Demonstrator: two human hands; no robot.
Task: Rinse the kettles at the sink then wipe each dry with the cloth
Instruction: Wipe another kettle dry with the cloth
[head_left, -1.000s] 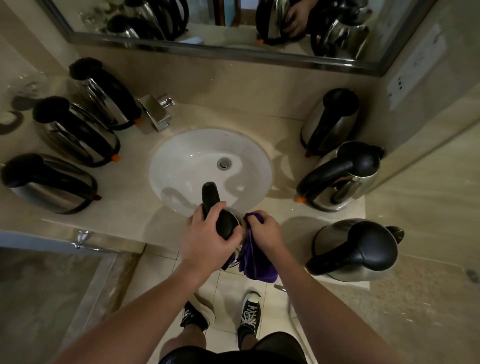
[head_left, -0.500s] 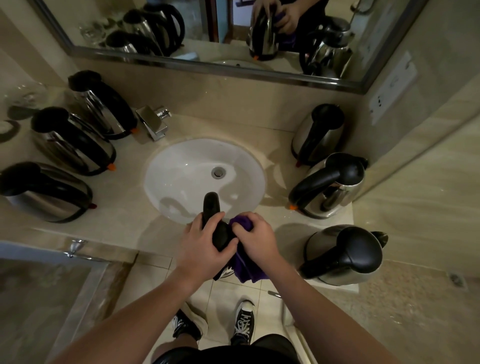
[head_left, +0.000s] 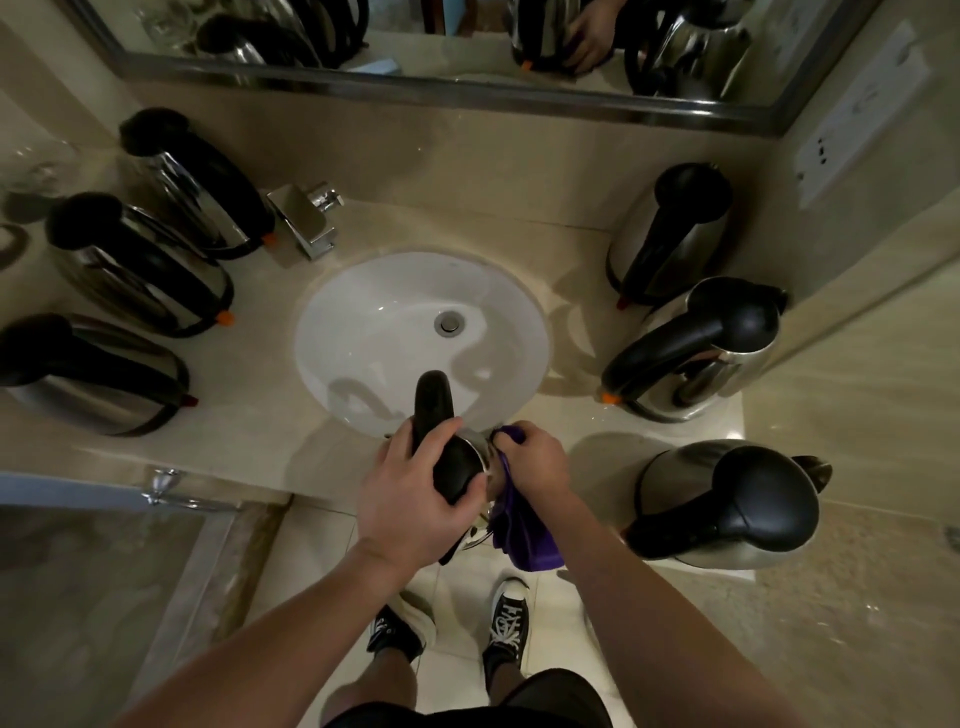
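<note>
Purple cloth (head_left: 522, 535) in right hand (head_left: 535, 462) grip, against kettle (head_left: 457, 467) under left hand (head_left: 410, 499).

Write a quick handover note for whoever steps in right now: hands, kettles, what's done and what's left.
Left hand grips the held kettle by its black top, at the counter's front edge by the sink.
Right hand presses the purple cloth against its side, wiping.
Three kettles stand left of the basin, three right; which are finished cannot be told.
Left: finish this wipe, set it down, check the rest.
</note>
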